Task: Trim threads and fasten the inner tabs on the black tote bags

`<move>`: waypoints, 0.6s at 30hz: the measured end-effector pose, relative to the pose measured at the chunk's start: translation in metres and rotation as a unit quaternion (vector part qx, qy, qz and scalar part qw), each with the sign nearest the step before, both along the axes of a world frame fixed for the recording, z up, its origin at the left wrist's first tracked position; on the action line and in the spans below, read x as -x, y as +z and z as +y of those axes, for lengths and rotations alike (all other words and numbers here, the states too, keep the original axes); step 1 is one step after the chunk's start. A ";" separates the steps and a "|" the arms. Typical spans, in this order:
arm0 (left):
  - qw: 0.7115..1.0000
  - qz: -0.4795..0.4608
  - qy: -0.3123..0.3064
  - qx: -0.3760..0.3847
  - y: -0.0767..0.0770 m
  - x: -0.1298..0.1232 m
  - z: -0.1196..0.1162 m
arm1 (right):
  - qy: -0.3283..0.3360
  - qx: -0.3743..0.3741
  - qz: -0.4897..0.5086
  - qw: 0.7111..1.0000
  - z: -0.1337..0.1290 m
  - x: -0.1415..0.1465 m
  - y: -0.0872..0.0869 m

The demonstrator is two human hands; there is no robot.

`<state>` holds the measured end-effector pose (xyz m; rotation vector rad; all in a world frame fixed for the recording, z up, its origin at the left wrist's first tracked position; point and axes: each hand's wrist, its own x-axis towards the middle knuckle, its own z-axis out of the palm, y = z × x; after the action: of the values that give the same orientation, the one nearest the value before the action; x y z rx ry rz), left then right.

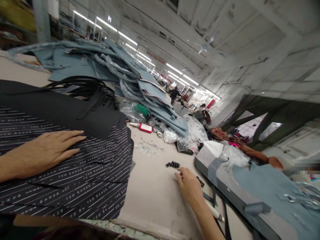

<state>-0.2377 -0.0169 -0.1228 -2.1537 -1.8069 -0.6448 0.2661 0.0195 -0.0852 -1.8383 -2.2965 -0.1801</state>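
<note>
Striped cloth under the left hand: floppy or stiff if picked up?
The striped cloth would probably flop, as small creases show in it. It seems unlikely to roll, lying spread flat beneath the left hand.

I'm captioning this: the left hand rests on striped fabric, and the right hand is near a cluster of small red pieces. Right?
Not quite: the cluster of pieces near the right hand is black, as the head view shows. The left hand does rest on striped fabric.
</note>
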 end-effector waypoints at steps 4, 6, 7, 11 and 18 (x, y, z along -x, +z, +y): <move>1.000 -0.005 -0.001 0.025 0.010 -0.006 -0.007 | 0.040 -0.001 0.044 0.998 0.023 0.024 -0.008; 0.998 0.024 -0.008 0.054 0.015 -0.005 -0.008 | 0.046 -0.006 0.054 0.997 0.029 0.032 -0.013; 0.997 0.038 -0.013 0.071 0.017 -0.004 -0.008 | 0.046 -0.008 0.056 0.997 0.031 0.035 -0.015; 0.996 0.038 -0.027 0.075 0.014 -0.002 -0.006 | 0.040 -0.009 0.049 0.998 0.035 0.038 -0.017; 0.988 -0.052 -0.045 0.136 0.034 0.004 -0.002 | 0.048 -0.009 0.073 0.996 0.039 0.043 -0.015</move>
<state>-0.2422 -0.0186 -0.0887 -2.4311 -1.9607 -0.5690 0.2228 0.0590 -0.1006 -1.6703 -2.2678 -0.0499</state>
